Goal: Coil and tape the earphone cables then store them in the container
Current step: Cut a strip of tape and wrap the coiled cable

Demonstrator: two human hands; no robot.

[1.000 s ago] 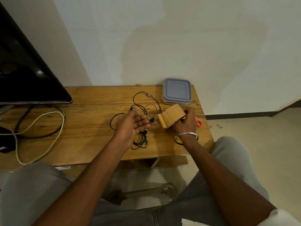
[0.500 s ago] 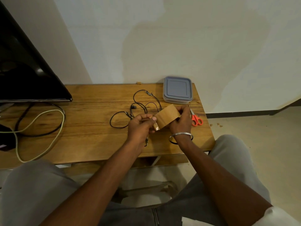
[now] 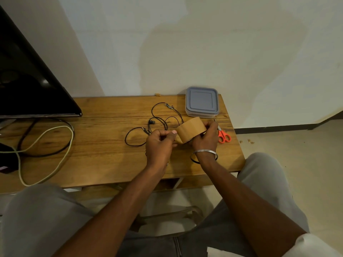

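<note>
My right hand [image 3: 206, 139] grips a roll of brown tape [image 3: 191, 129] above the wooden table [image 3: 104, 145]. My left hand [image 3: 160, 145] pinches the roll's left edge, where the tape end is, with thumb and fingers closed. Black earphone cables [image 3: 157, 119] lie loose and tangled on the table just beyond my left hand; part of them is hidden under my hands. A grey lidded container [image 3: 201, 101] stands shut at the table's far right corner.
Orange-handled scissors [image 3: 223, 135] lie right of my right hand near the table's right edge. A dark screen [image 3: 27, 86] stands at the left, with black and pale green cables [image 3: 46, 145] looped in front of it. My knees sit below the near edge.
My left hand went from open above the earphone cables to closing on the left edge of the tape roll. The right hand lifted the roll slightly and kept hold of it.
</note>
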